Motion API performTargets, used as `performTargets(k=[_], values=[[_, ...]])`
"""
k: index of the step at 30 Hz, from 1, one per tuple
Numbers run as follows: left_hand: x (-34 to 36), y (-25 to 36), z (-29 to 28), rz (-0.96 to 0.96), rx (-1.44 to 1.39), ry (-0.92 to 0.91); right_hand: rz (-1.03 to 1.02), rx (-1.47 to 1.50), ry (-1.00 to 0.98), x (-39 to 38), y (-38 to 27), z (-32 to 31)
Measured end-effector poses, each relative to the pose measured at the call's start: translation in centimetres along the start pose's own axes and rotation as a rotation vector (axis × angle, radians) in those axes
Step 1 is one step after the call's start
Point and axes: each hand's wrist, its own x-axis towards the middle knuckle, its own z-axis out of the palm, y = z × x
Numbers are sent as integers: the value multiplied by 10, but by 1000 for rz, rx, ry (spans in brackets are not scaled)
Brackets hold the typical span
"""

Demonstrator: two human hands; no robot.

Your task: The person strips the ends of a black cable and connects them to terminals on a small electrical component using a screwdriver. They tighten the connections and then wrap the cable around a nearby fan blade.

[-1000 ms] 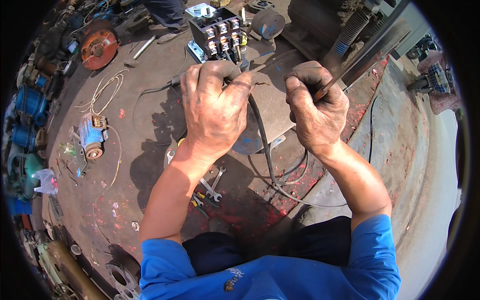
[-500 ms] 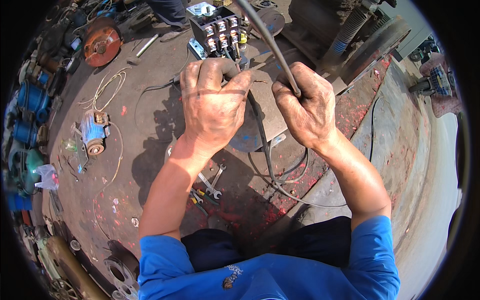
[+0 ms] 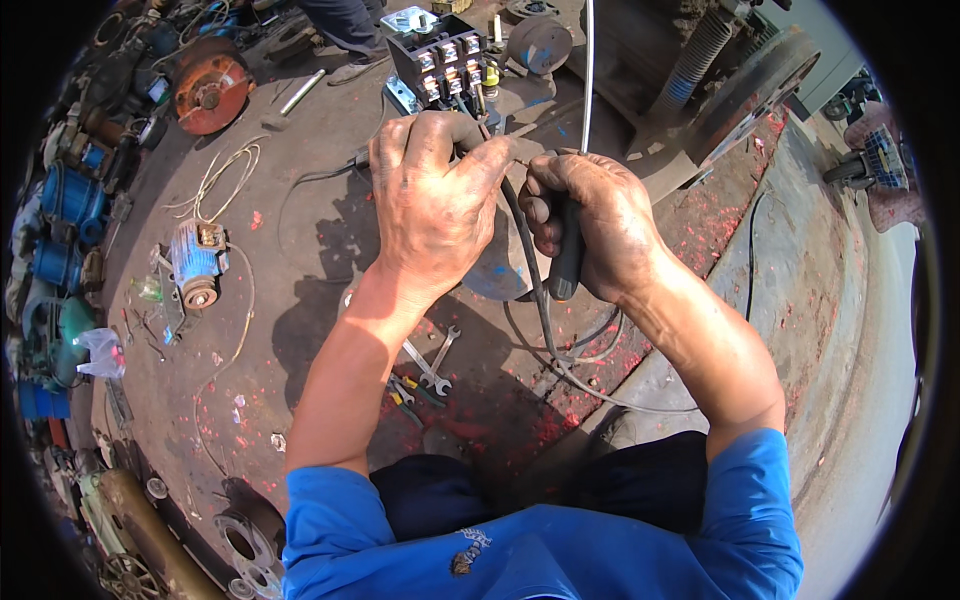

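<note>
I'd call this partway. The wire end [image 3: 517, 163] poking out at the left fingertips looks like thin bare strands (it's tiny, so don't quote me), so the baring seems done. What's left, as far as I can judge, is at least that loose tip, since it sits free of any terminal.

Fingers: the left hand [image 3: 435, 205] is curled over, thumb and index pressed together, pinching the wire, no real gap between them. The right hand [image 3: 610, 220] has its fingers folded round a screwdriver [image 3: 566, 250], black handle hanging below them and the bright shaft sticking up past the knuckles. Its fingertips are right beside the wire tip, but I can't tell if they're touching it.

Just under the fingers, a black cable [image 3: 541, 305] drops through the gap between the hands and loops toward the floor. It seems to come from behind the left fingers, though that part's hidden.

Just beyond the left fingers is the black terminal block [image 3: 450, 65] with two rows of coppery contacts. A couple of leads look to be at its lower row; whether they're tightened, no idea.

Further back toward the wearer from the fingers, wrenches [image 3: 437, 362] lie on the floor, and well out to the left there's a blue motor [image 3: 196, 258].
</note>
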Motion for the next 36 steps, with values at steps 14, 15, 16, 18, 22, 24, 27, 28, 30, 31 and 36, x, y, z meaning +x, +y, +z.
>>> performTargets(k=[14, 15, 16, 18, 22, 24, 27, 28, 30, 31, 36], values=[[9, 0, -15, -55, -151, -67, -1428, -1366, 71, 14, -9, -9], [10, -1, -18, -61, -115, -90, -1346, -1334, 76, 11, -8, -7], [10, 0, -19, -77, -120, -98, -1250, -1297, 53, 9, -6, -10], [7, 0, -20, -60, -95, -57, -791, -1094, 133, 6, 6, -7], [2, -3, -18, -65, -146, 18, -36, -44, 38, 3, 2, 16], [2, -3, -19, -91, -177, 18, -91, -170, 2, -1, 4, 9], [1, -4, -16, -110, -224, 30, -393, -718, 103, -6, 3, -4], [2, -4, -16, -105, -209, 25, -792, -1007, 86, -4, 2, -6], [3, -4, -19, -95, -176, 13, -1173, -1151, 138, -2, -3, 10], [3, -6, -20, -92, -177, -13, -1414, -1322, 113, 8, -3, 1], [4, -3, -23, -98, -162, -23, -1328, -1377, 91, 9, -4, 0]])
